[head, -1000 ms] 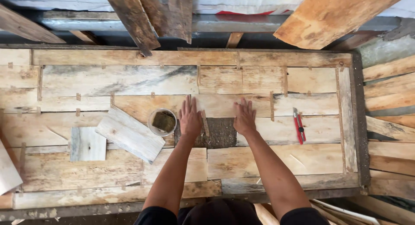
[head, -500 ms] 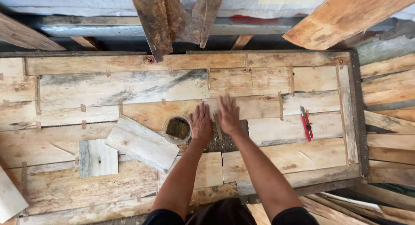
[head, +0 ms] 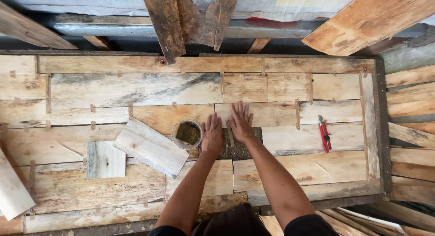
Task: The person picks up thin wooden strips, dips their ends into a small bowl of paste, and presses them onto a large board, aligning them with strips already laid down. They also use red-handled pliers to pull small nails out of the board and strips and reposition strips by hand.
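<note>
My left hand (head: 212, 135) and right hand (head: 241, 122) have drawn together, fingers spread flat, gripping nothing, pressing the dark rough rectangular patch (head: 238, 150) in the pale plank panel (head: 136, 88).

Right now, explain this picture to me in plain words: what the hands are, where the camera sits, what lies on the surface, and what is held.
There is one view, from a camera worn on the person's head, looking straight down. The two bare arms reaching up from the bottom edge are that person's own. The left hand and right hand lie flat, fingers spread, side by side over a dark rough patch in a large panel of patched wooden boards. Neither hand holds anything. Beside the left hand stands a small round cup with dark contents. A loose plank lies tilted left of it, and a red tool lies to the right.
</note>
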